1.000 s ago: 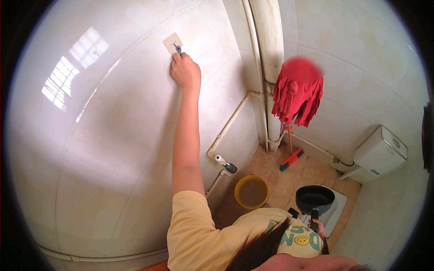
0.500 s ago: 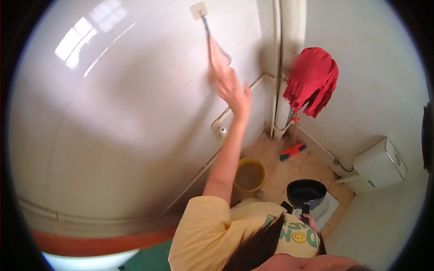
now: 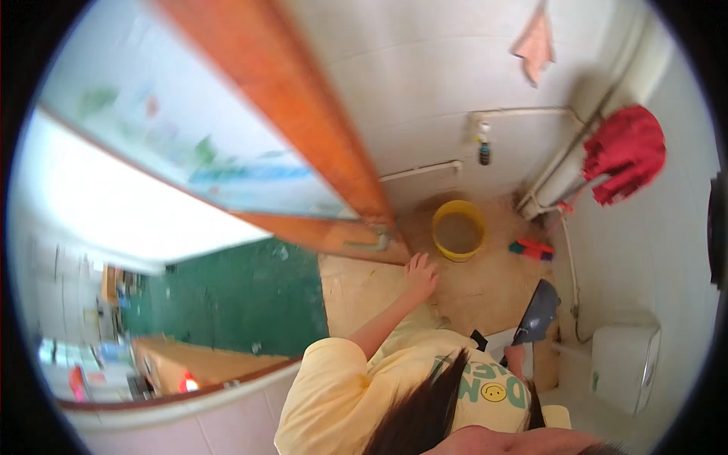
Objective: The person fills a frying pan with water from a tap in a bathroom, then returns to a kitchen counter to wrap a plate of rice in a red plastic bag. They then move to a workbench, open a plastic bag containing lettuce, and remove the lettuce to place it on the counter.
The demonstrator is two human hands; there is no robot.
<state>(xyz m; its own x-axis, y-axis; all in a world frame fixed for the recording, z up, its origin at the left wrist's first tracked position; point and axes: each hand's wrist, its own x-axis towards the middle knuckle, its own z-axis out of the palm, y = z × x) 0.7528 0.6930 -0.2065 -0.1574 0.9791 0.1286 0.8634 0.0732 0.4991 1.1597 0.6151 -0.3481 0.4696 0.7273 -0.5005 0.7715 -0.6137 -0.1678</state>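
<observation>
My left hand [image 3: 422, 274] is beside the edge of an orange-framed door [image 3: 334, 114], just below the metal door handle [image 3: 371, 241]. Its fingers are apart and nothing is in them; whether they touch the door I cannot tell. Low on the right, my right hand [image 3: 515, 355] is closed round the handle of a dark frying pan [image 3: 540, 309]. The pan is tilted, so its outer side shows. A pink cloth [image 3: 535, 49] hangs on the white tiled wall, away from both hands.
A yellow bucket [image 3: 459, 231] of murky water stands on the tiled floor. Beyond it are a red and green brush [image 3: 532, 249] and a hanging red mop [image 3: 626, 155]. A white cistern [image 3: 626, 368] is at right. Through the doorway lies a green floor [image 3: 220, 296].
My left hand has left the pink cloth, which now hangs free, and has come down beside the door. My view has swung left to the doorway. The pan has tipped from level to tilted.
</observation>
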